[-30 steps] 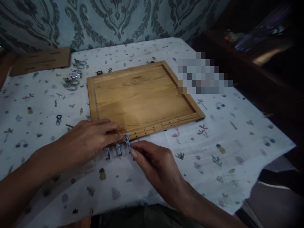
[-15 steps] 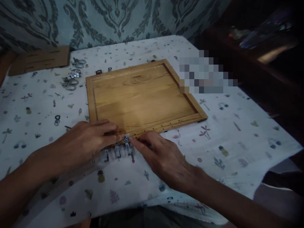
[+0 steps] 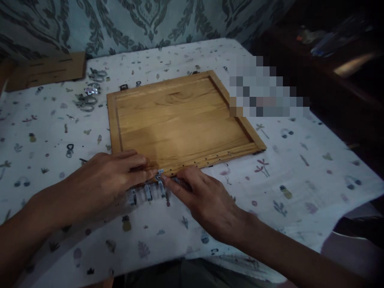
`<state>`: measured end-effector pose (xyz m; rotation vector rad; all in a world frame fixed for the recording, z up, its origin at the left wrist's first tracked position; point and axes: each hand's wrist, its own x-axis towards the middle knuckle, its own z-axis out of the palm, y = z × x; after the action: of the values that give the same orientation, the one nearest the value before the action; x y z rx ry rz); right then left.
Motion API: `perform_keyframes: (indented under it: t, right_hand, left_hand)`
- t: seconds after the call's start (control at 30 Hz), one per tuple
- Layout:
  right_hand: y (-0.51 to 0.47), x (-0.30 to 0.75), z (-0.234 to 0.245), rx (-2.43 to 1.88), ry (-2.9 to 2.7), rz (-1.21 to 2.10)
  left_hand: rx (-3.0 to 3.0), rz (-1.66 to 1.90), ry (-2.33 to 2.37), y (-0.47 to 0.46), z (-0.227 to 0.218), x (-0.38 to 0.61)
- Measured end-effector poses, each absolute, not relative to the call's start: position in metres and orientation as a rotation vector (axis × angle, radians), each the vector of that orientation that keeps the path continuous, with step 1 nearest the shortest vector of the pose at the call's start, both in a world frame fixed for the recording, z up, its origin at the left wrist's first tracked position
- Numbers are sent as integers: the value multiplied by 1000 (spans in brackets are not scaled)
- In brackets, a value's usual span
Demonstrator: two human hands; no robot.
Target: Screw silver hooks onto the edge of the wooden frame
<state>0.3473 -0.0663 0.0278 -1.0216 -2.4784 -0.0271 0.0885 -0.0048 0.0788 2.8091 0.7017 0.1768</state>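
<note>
A framed wooden board (image 3: 180, 124) lies flat on the table, with a row of small dark holes along its near edge. Several metal hooks (image 3: 149, 193) stick out from that edge on the near side. My left hand (image 3: 111, 172) rests over the board's near left part, its fingers closed and the tips at the flat top plate of one metal hook (image 3: 161, 186). From the right, my right hand (image 3: 207, 196) meets the same hook with an extended digit, the other fingers curled by the board's edge. Its fingertips are partly hidden.
More metal hooks (image 3: 87, 102) lie in a loose pile left of the board. A brown cardboard piece (image 3: 48, 71) sits at the far left corner. The table wears a white printed cloth (image 3: 288, 168). A pixelated patch covers something at the board's right.
Both hands stay at the same hook with hardly any shift in the fingers. The view has tilted slightly, so the board appears a little displaced.
</note>
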Motion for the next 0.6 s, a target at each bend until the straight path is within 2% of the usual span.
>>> perform_keyframes:
  t: [0.33, 0.6]
  right_hand:
    - [-66, 345, 28, -1015, -2455, -63]
    - [-65, 347, 28, -1027, -2497, -28]
  left_hand:
    - [2846, 234, 736, -2, 85, 91]
    - [2655, 542, 1036, -8, 106, 81]
